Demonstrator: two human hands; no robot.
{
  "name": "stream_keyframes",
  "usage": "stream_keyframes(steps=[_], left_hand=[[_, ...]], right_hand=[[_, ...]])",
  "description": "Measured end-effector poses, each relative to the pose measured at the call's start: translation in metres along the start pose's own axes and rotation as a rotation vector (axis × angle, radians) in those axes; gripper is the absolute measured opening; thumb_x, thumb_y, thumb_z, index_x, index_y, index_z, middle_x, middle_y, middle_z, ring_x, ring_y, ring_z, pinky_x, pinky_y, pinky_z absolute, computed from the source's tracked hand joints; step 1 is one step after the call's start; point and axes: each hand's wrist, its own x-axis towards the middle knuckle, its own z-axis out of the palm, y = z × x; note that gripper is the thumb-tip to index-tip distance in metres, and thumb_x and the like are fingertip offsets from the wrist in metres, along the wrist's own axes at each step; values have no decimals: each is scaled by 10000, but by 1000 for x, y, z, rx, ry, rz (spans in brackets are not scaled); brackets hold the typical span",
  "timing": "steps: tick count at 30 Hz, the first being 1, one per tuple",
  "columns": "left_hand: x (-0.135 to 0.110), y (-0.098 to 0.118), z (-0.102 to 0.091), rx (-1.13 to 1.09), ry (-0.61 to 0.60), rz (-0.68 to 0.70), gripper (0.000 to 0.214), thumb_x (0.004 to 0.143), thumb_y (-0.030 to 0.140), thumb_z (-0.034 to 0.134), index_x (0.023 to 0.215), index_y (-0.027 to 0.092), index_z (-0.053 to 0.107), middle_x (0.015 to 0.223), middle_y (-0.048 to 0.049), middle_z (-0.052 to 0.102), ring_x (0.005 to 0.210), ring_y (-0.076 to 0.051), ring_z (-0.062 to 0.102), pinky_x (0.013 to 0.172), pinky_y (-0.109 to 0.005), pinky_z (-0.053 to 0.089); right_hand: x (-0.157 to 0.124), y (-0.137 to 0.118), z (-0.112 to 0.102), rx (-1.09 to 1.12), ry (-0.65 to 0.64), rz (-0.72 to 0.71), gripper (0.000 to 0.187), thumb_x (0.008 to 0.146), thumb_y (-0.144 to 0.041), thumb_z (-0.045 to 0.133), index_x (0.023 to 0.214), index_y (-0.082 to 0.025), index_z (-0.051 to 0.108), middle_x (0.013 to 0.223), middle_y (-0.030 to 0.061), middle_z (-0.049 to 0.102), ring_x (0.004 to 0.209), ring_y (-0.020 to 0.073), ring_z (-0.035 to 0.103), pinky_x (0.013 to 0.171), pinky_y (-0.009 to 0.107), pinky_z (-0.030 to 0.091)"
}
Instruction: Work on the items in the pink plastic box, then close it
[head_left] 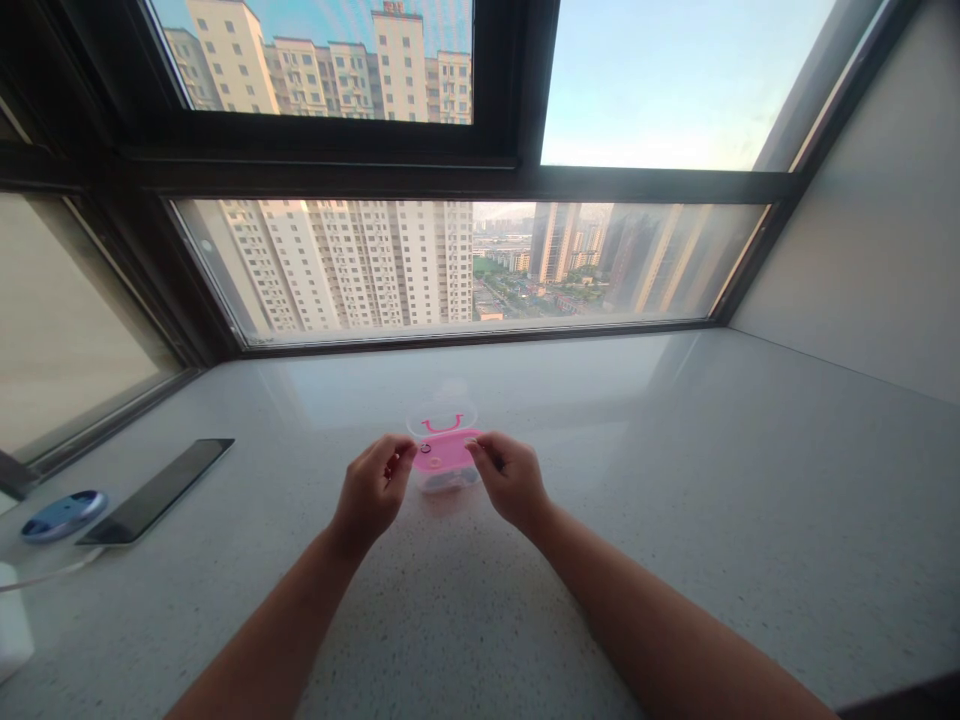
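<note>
Tablet (pixel 161 495), cable (pixel 75 567) and blue disc (pixel 64 515) are hugging the left edge of the windowsill (pixel 712 490); pink box (pixel 450 452) is sitting off the back edge, left hand (pixel 373 487) pinching a small ring (pixel 425 448), right hand (pixel 514 478) something tiny (pixel 470 441).

Sill (pixel 675 480): pale, speckled.
Box (pixel 450 450): pink-and-clear.
Tablet (pixel 161 495): dark, left of box.
Disc (pixel 64 516): blue, farther left of box.
Cable (pixel 56 577): pale, left of box.
White object (pixel 11 630): far left of box.
</note>
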Motion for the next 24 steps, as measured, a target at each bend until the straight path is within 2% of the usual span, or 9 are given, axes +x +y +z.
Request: stream_keyframes(steps=[9, 24], left_hand=[[-1, -3, 3, -40, -29, -77, 163, 851, 306, 485, 841, 173, 579, 580, 34, 557, 495, -93, 498, 514, -191, 395], [-1, -2, 2, -8, -27, -45, 149, 847, 296, 487, 855, 182, 581, 571, 36, 551, 485, -92, 493, 506, -183, 395]], right_hand=[[-1, -1, 2, 13, -26, -24, 268, 832, -323, 511, 699, -126, 634, 504, -53, 324, 473, 76, 281, 457, 199, 249], [-1, 1, 4, -27, -14, -44, 287, 827, -322, 520, 684, -127, 675, 504, -37, 371, 479, 82, 310, 471, 206, 281]])
